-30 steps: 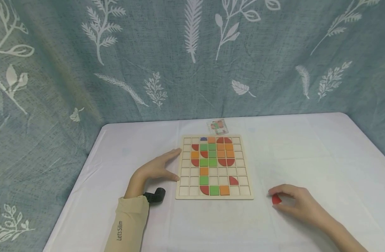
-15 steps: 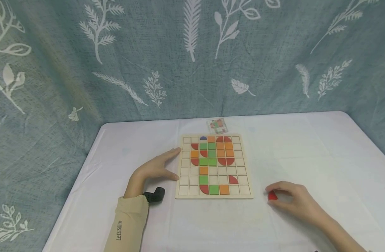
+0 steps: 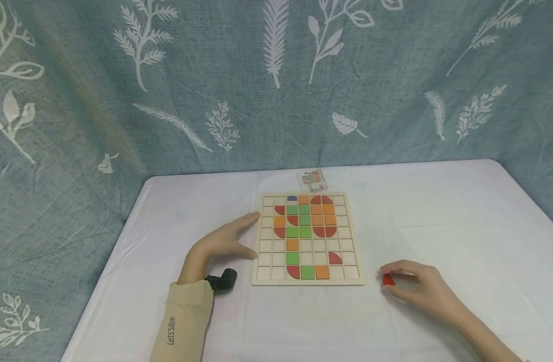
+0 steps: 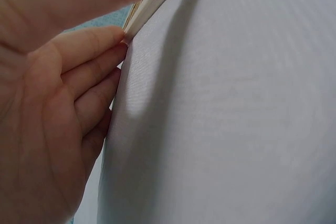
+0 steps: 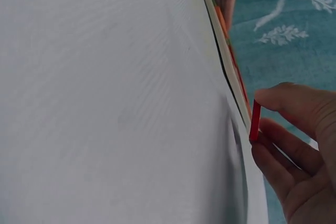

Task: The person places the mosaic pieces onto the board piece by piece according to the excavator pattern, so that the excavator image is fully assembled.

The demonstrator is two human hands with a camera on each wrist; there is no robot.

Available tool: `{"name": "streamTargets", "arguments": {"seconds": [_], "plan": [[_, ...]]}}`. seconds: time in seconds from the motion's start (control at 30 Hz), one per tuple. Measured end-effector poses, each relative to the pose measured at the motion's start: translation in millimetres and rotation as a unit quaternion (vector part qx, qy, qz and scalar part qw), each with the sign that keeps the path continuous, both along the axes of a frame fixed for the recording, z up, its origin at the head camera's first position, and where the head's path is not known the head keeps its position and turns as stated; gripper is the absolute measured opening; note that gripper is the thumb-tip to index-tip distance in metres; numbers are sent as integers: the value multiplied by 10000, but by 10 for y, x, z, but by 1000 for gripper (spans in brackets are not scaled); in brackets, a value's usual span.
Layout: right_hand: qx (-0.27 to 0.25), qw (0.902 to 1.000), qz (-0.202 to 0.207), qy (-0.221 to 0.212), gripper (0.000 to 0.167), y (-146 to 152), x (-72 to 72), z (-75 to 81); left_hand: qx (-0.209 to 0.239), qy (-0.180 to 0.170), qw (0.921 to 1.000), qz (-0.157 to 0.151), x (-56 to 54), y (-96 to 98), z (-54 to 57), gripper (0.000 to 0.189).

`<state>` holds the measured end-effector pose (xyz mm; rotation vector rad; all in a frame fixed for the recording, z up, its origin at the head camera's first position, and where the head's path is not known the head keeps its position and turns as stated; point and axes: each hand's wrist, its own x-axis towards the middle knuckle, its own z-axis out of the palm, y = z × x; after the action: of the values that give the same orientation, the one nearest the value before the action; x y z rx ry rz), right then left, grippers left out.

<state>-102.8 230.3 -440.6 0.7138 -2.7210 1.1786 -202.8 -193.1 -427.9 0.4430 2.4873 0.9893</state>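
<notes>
A wooden grid board (image 3: 272, 279) lies on the white table, with green, orange and red tiles and a blue half-round one in its cells. My left hand (image 3: 222, 242) rests at the board's left edge, thumb and fingertips touching the frame, fingers nearly straight. To the right of the board, my right hand (image 3: 423, 289) pinches a red quarter-round tile (image 3: 388, 280) between thumb and fingers. In the right wrist view that red tile (image 5: 255, 120) shows edge-on as a thin strip.
Behind the board lies a small clear card (image 3: 312, 180) with a coloured tile pattern. A black wrist-camera mount (image 3: 223, 280) sits at my left wrist. A blue-green curtain (image 3: 276, 90) with white leaves hangs behind the white table (image 3: 439, 211).
My right hand has shifted slightly left, toward the board, with the red tile in its pinch. The left hand stays at the board's edge.
</notes>
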Motion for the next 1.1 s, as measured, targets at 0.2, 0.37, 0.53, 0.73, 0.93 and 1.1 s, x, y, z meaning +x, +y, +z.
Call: {"name": "streamTargets", "arguments": {"seconds": [0.2, 0.37, 0.53, 0.73, 0.93, 1.1], "plan": [[-912, 9933, 143, -698, 34, -51, -17, -1, -38, -3, 10000, 26, -2, 1, -1, 100], [-1753, 9776, 581, -1013, 33, -181, -69, 0, -31, -5, 10000, 24, 1, 4, 4, 100], [-2159, 9648, 976, -1139, 33, -402, -149, -11, -58, 11, 10000, 36, 9, 4, 3, 100], [-2157, 9550, 1055, -1743, 36, -677, -224, -81, -79, -11, 9999, 76, 19, 6, 5, 101], [-2109, 9527, 1103, -1891, 37, -824, -269, -110, -96, -26, 9999, 62, 15, 9, 7, 102], [-1994, 9587, 1100, -1704, 35, -867, -293, -105, -77, 8, 10000, 41, 8, 1, 12, 102]]}}
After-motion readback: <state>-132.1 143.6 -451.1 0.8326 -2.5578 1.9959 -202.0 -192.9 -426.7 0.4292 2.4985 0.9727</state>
